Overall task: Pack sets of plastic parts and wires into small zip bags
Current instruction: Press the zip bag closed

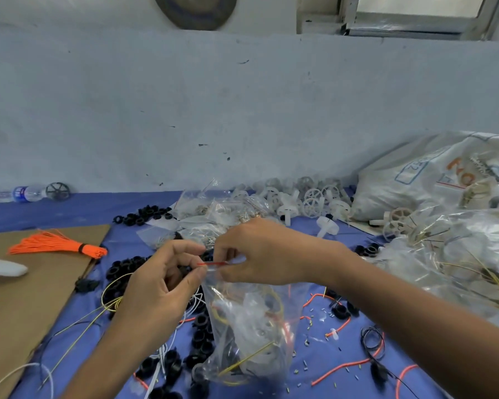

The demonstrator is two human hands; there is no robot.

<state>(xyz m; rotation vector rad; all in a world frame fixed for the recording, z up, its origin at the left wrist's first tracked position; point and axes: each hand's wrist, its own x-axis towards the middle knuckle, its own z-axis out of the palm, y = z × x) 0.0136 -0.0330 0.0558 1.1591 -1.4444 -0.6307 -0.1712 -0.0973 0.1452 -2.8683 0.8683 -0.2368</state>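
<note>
A small clear zip bag [251, 326] hangs in front of me, filled with white plastic parts, black pieces and yellow and red wires. Its red zip strip [213, 264] runs along the top edge. My left hand [162, 280] pinches the left end of that strip between thumb and fingers. My right hand [260, 251] pinches the strip's right end. Below the bag, black plastic rings [199, 341] and loose wires lie scattered on the blue cloth [144, 246].
A brown board [26, 298] with an orange wire bundle [58, 244] lies at left. White plastic wheels [311, 200] and empty zip bags [208, 214] are piled at the back. Large bags of packed sets [458, 249] fill the right. A water bottle [26, 193] lies by the wall.
</note>
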